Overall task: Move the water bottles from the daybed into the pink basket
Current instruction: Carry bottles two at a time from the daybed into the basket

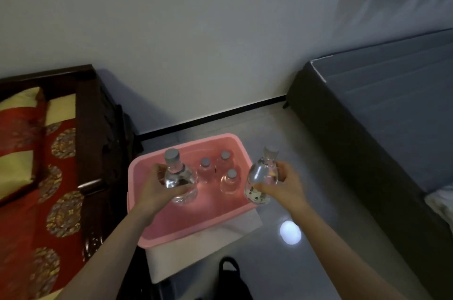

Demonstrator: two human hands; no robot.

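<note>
Bottles (178, 178) (262, 178) clamped in both hands' fingers (157, 172) (282, 172), three standing in pink basket (157, 236)

head view: single wide-angle, worn on head | faces forward and down | close above pink basket (157, 238) on the floor | daybed (93, 128) at left edge

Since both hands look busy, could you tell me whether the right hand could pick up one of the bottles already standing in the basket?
Probably not yet: the right hand is already shut on a bottle. The basket is open-topped, so nothing else blocks the way.
</note>
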